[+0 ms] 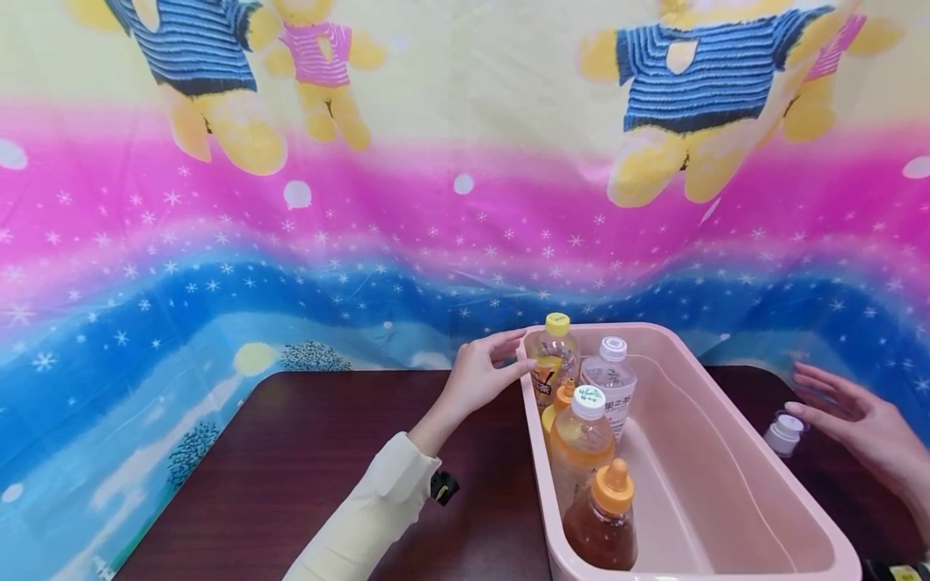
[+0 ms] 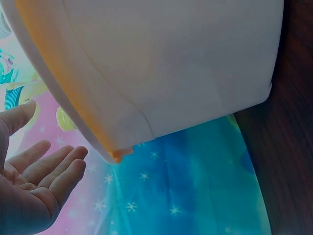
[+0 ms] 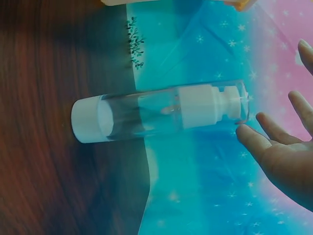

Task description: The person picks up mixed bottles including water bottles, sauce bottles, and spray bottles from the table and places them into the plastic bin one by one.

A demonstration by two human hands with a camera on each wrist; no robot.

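My left hand (image 1: 479, 371) hovers at the far left corner of a pink plastic bin (image 1: 661, 508), its fingers loosely extended near a yellow-capped drink bottle (image 1: 557, 325). In the left wrist view its fingers (image 2: 68, 183) are spread beside the bin's rim, gripping nothing. Right of the bin, a clear pump bottle (image 1: 785, 436) with a white top and base stands upright on the table. My right hand (image 1: 865, 424) is beside its top, fingers apart. The right wrist view shows the bottle's whole length, with a fingertip (image 3: 244, 133) close to its clear cap.
Along the bin's left side stand a white-capped labelled bottle (image 1: 613, 379), a small orange-tipped bottle (image 1: 565, 395), a white-capped orange bottle (image 1: 581, 444) and an orange-nozzled squeeze bottle (image 1: 603, 528). A dark wooden table (image 1: 291, 468) lies beneath. A printed cloth (image 1: 436, 202) hangs behind.
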